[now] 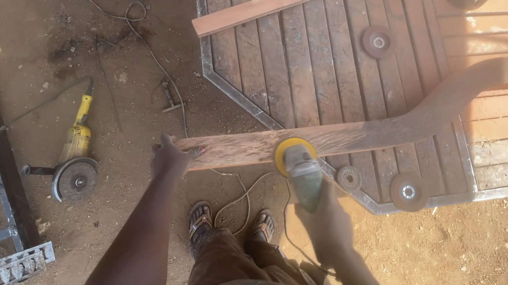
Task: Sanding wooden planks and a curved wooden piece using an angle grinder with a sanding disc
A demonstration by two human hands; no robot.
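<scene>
Head view: left hand (168, 158) presses flat on the left end of the long curved wooden plank (362, 131) across the slatted wooden desk (323, 62), right hand (326, 226) closed around the green yellow-disc sander (299, 162) mid-plank, curved right part seemingly unsanded.

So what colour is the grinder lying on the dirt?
Yellow body with a grey disc guard, seen in the head view.

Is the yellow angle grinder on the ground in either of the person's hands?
No: the yellow angle grinder lies alone on the dirt, apart from both hands.
</scene>
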